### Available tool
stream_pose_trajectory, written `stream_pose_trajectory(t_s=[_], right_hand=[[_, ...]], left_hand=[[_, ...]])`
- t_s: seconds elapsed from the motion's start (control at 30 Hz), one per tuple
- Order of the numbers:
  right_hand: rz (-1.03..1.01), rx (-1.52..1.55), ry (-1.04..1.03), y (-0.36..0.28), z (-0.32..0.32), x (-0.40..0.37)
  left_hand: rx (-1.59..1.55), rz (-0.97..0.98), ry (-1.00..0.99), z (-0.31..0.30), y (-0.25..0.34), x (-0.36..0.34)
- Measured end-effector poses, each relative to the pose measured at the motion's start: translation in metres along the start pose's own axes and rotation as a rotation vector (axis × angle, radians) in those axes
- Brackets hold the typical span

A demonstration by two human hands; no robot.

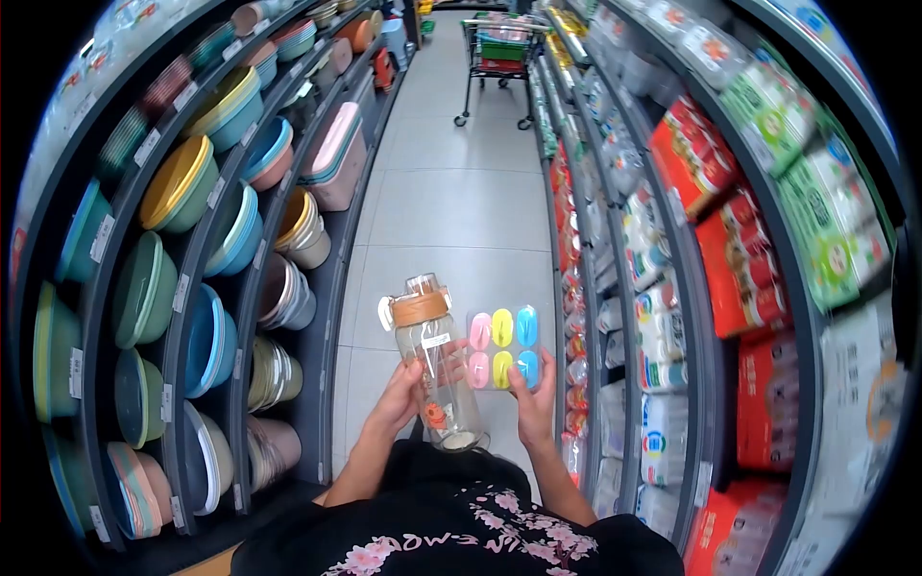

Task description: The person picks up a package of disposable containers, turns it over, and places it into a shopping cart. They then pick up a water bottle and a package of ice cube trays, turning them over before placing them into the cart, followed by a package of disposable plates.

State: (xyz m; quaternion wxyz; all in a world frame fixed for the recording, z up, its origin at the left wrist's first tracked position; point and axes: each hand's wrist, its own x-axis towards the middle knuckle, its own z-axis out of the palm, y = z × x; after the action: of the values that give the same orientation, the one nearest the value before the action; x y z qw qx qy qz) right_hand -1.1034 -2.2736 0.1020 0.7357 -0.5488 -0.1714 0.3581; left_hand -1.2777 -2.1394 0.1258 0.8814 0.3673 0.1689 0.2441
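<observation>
My left hand (399,394) is closed round a clear bottle (439,370) with an orange-brown lid. The bottle leans slightly, its lid toward the upper left, and has a white label and an orange print. In my right hand (534,396) is a flat clear pack (503,348) with pink, yellow and blue oval pieces in two rows. The thumb presses on its lower right part. Bottle and pack are side by side in front of my body, the pack to the right.
Shelves (254,384) on the left hold stacked plastic basins (211,341) and bins. Shelves (687,384) on the right carry packaged paper goods (754,264). A shopping cart (499,58) stands farther up the tiled aisle (459,197).
</observation>
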Motion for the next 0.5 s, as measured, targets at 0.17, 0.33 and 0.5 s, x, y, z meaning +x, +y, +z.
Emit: stream_pose_trajectory(t_s=[0.17,0.33,0.5], right_hand=[[0.056,-0.099,-0.082,0.011,0.048,0.103],[0.059,-0.187,-0.116,0.002,0.100,0.226],[0.092,-0.079,-0.066,-0.022,0.156,0.326]], left_hand=[[0.009,0.115,0.092,-0.048,0.035,0.071],[-0.035,0.118,0.140,-0.096,0.090,0.173],[0.023,0.172,0.129,-0.134,0.156,0.263]])
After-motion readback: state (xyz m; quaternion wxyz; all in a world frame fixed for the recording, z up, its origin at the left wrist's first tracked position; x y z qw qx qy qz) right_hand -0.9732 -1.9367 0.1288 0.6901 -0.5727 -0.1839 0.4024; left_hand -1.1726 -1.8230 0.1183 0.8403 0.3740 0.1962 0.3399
